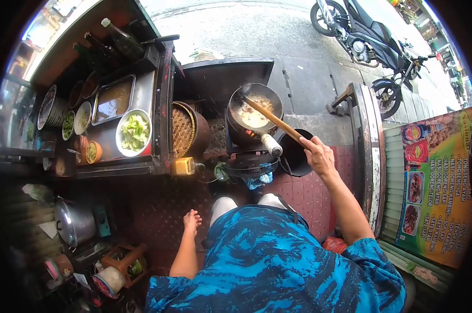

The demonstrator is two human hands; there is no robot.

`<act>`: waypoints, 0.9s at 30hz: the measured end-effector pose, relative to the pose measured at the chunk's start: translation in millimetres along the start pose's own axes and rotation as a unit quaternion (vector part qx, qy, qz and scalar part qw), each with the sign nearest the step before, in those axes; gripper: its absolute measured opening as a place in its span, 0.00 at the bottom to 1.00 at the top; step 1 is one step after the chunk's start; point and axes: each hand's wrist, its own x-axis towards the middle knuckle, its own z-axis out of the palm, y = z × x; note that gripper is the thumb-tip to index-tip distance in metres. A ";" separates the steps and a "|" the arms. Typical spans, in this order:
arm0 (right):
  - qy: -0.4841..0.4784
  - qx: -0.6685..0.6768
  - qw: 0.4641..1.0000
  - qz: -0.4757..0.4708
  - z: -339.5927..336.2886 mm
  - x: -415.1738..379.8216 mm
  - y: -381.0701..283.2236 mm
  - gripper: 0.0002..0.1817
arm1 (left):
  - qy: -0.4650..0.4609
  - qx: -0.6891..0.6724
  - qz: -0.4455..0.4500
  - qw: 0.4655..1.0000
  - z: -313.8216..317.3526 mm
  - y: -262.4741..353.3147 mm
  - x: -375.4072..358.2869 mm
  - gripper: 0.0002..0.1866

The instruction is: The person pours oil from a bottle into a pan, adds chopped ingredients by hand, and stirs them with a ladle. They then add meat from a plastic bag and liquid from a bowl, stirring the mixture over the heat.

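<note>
My right hand (319, 155) is closed around the end of a long wooden-handled wok spatula (275, 119). The spatula slants up and left into a dark wok (278, 97), where its head is hard to make out. Pale, wet food (252, 115) sits bubbling in the wok, which rests on a stove with a glow showing under its rim. A whitish wrapped wok handle (271, 145) points toward me. My left hand (192, 221) hangs low beside my left knee, fingers loosely curled, with nothing visible in it.
Left of the wok stands a cart with a bowl of cut greens (134, 132), a metal tray (114, 100) and bottles (122, 39). A woven basket lid (182, 129) and black bucket (297, 154) flank the stove. A bench (366, 141) stands right; behind-left is a large pot (75, 221).
</note>
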 end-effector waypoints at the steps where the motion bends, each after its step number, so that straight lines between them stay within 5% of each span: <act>1: -0.001 -0.003 1.000 0.018 4.3 -4.5 11.7 0.21 | 0.002 -0.002 0.005 1.000 3.2 2.2 -2.6 0.17; 9: 0.034 0.081 0.996 0.022 3.1 -81.5 54.3 0.21 | 0.017 -0.009 0.018 1.000 26.8 -15.2 -19.0 0.16; 11: -0.026 0.261 0.955 0.141 5.8 -92.8 48.7 0.22 | 0.021 -0.002 0.018 1.000 31.5 -21.6 -24.3 0.16; 19: -0.118 0.495 0.820 0.264 33.6 -55.0 16.0 0.22 | 0.018 0.036 0.019 0.999 46.5 -39.8 -39.1 0.16; 27: 0.007 0.560 0.790 0.250 59.1 -25.2 12.8 0.21 | 0.049 0.009 0.034 0.998 39.6 -48.7 -47.3 0.17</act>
